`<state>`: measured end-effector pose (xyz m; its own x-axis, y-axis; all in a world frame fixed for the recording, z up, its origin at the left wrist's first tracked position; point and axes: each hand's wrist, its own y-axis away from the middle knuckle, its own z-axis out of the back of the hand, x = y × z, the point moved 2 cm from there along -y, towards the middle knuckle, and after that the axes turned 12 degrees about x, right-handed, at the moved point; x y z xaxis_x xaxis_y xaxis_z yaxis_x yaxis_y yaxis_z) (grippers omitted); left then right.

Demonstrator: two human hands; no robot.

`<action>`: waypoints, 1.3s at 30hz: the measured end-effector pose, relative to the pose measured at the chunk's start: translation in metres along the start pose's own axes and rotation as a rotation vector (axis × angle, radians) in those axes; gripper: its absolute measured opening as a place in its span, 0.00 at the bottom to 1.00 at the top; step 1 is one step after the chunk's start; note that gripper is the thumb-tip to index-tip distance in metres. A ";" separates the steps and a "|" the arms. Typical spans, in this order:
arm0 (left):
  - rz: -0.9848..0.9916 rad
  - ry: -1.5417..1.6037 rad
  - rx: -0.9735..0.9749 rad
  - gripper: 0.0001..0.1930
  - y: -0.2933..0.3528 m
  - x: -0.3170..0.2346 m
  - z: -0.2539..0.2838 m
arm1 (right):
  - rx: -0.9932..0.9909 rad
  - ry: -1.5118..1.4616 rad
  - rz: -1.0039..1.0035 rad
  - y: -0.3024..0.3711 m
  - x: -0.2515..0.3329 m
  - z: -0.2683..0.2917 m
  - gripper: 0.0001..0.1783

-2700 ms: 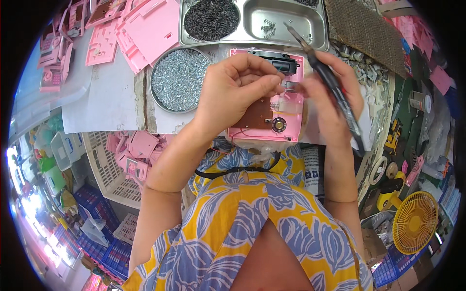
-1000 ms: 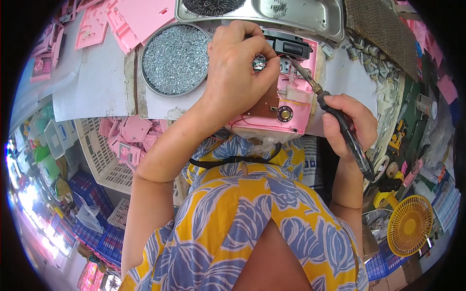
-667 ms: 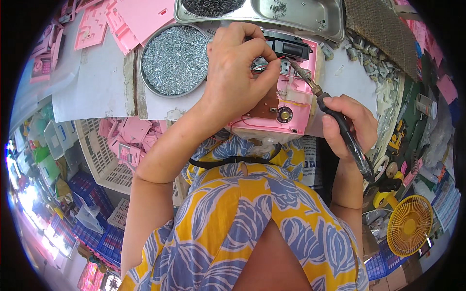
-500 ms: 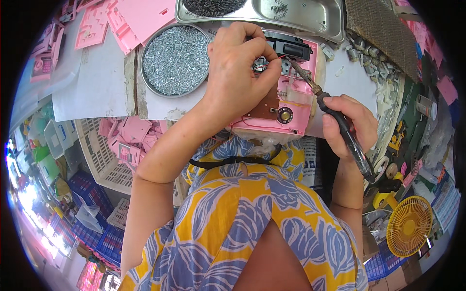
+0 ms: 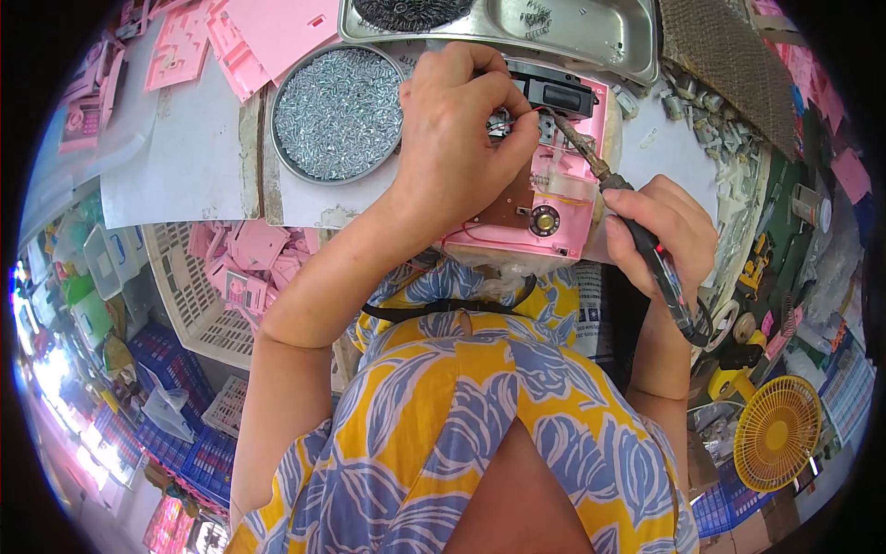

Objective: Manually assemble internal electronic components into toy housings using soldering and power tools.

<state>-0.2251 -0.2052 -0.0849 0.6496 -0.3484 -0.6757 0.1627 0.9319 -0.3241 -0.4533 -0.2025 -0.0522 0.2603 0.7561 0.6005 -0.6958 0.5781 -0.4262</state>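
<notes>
My right hand (image 5: 666,231) grips a soldering iron (image 5: 646,245) by its black handle. The iron's tip reaches up-left into a pink plastic housing (image 5: 577,217), close to a black part (image 5: 561,95) along its far side. Above the housing, my left hand (image 5: 466,129) pinches a thin red wire (image 5: 533,111) between thumb and finger, near the iron's tip. Inside the housing sit a brown board (image 5: 506,205) and a small round speaker-like part (image 5: 544,220). My left hand hides the housing's left part, and the exact contact at the tip is too small to make out.
Left of the housing stands a round tin (image 5: 338,115) full of small screws. A metal tray (image 5: 604,37) with dark springs lies behind. Pink panels (image 5: 268,37) are stacked at far left; a white crate (image 5: 189,295) holds more. Small metal parts (image 5: 706,106) line the right side.
The soldering iron and my right hand have shifted very slightly to the left. My left hand keeps its pinch on the wire, and the view has moved a little.
</notes>
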 end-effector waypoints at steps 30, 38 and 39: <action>0.039 -0.206 -0.042 0.06 0.000 -0.009 -0.002 | 0.084 -0.150 -0.226 0.002 -0.015 0.010 0.15; 0.024 -0.242 -0.063 0.07 0.000 -0.010 -0.003 | 0.034 -0.140 -0.134 -0.009 0.000 0.011 0.16; 0.026 -0.241 -0.064 0.06 0.000 -0.010 -0.003 | 0.039 -0.141 -0.139 -0.006 -0.001 0.013 0.16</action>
<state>-0.2344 -0.2020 -0.0801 0.8128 -0.2835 -0.5089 0.1016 0.9292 -0.3554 -0.4578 -0.2106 -0.0417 0.2613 0.6178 0.7417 -0.6857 0.6596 -0.3078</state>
